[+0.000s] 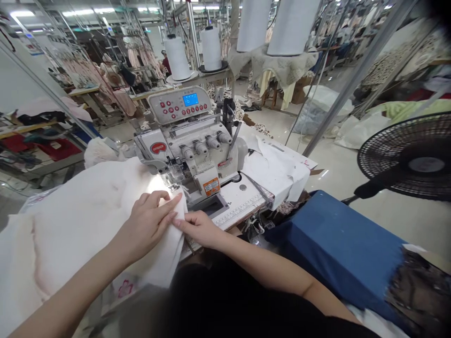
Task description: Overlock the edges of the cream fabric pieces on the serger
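A large piece of white fabric [81,220] lies across the table in front of a white overlock sewing machine [190,150]. My left hand [148,220] rests on the fabric's edge with fingers together, pressing it down just in front of the machine's needle area. My right hand [199,227] pinches the same fabric edge from the right side, fingertips touching those of the left hand. The fabric's front corner sits between both hands, close to the presser foot.
The machine's control panel [179,105] shows a blue display. White thread cones [176,58] stand behind it. More white cloth [278,169] lies right of the machine, blue fabric [334,244] below it. A black fan [412,159] stands at right. Garment racks fill the background.
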`<state>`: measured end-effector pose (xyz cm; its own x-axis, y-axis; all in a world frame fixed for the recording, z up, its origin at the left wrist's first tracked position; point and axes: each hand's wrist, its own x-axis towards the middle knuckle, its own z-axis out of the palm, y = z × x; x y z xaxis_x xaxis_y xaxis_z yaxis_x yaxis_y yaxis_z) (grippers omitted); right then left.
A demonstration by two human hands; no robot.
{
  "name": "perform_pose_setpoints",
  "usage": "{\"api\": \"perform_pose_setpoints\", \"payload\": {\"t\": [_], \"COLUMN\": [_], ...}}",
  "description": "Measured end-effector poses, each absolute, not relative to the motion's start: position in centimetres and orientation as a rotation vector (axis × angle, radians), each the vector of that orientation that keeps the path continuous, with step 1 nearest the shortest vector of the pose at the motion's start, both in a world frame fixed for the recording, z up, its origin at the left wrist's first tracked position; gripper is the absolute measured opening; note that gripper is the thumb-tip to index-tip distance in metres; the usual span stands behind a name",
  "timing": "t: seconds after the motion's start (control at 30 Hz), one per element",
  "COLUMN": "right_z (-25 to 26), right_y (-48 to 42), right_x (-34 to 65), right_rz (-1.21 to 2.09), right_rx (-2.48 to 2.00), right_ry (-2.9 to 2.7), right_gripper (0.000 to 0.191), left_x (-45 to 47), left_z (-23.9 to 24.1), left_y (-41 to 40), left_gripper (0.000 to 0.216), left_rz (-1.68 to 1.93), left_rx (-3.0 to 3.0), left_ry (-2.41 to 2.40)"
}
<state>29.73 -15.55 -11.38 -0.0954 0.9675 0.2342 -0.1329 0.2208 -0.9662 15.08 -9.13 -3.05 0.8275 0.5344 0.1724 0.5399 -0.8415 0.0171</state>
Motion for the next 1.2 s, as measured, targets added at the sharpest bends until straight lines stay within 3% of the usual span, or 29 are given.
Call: {"api": "perform_pose_setpoints", "payload": {"t": [0.23,0.43,0.57,0.7,0.93,1.2], "right_z": [-11.5,-13.1,-13.5,-13.2,-13.6,-12.9], "right_y": [-14.7,-16.5,-18.1,-19.3,-20.7,-21.7], "right_x": [29.6,27.7,27.7,27.9,26.7,26.5], "right_rz": [1.073,1.163,1.236,1.247,0.817,0.274], "right_rx": [-0.872,-0.972,-0.877,-0.812,-0.766,-0.768], "right_ry": [-1.209,-1.314,-1.336,-1.395,-1.693,-1.874], "right_gripper": [0.036,0.022,0.022,0.009,0.036,0.017], "left_x": [15.8,14.3,10.9,8.4,7.6,7.8], "left_z": [-3.6,-4.2,-6.2,-8.6,-11.1,-9.3], "left_y": [-8.6,-10.5,-13.1,-15.3,-16.5,-17.7], "left_gripper": [0.043,0.035,0.036,0.043,0.034,0.026], "left_rz": [-0.325,-0.684,-0.828,-0.808,-0.988,-1.126], "left_rx": [-2.907,-2.941,-2.923,-2.899,-2.844,-2.930], "left_ry": [-0.882,-0.664,-0.451,-0.546,-0.697,-0.653]}}
